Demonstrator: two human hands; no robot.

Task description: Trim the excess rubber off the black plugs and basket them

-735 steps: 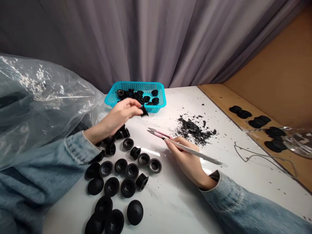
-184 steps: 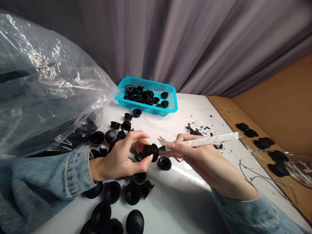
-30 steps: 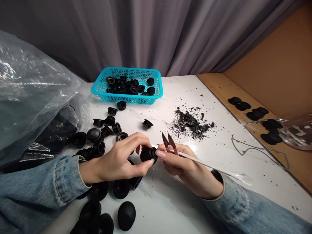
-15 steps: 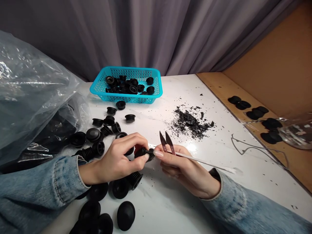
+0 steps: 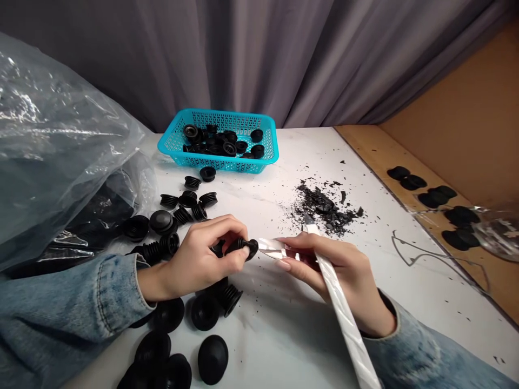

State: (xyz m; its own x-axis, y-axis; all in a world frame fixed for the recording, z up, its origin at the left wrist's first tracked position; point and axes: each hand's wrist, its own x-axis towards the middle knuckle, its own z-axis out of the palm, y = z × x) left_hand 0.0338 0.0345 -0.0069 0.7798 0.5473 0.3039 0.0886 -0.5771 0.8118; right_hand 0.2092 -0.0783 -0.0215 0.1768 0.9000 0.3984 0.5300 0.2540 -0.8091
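Observation:
Thumb and fingers of my left hand point(image 5: 211, 256) pinch a black ribbed rubber plug point(image 5: 248, 248), and the hand hides part of it. My right hand point(image 5: 332, 262) grips a small pair of thread snips point(image 5: 271, 249). Their blades are apart and point left at the plug's right end; whether they touch it I cannot tell. The same hand also keeps hold of a long white-wrapped stick point(image 5: 344, 313) with a dark tip, which slants down across the palm side. More black ribbed plugs point(image 5: 205, 312) lie around and below my left hand.
A blue perforated basket point(image 5: 221, 165) with several black plugs stands at the back. Black scraps point(image 5: 324, 208) are heaped right of centre. A clear plastic bag point(image 5: 73, 140) with dark contents fills the left. Black round pieces point(image 5: 433, 197) and a bent grey wire point(image 5: 438, 256) lie at the right.
The snips have swung from pointing upward to pointing left at the plug. The white stick has turned to a steep slant, and my right hand has shifted right. My left hand still pinches the plug.

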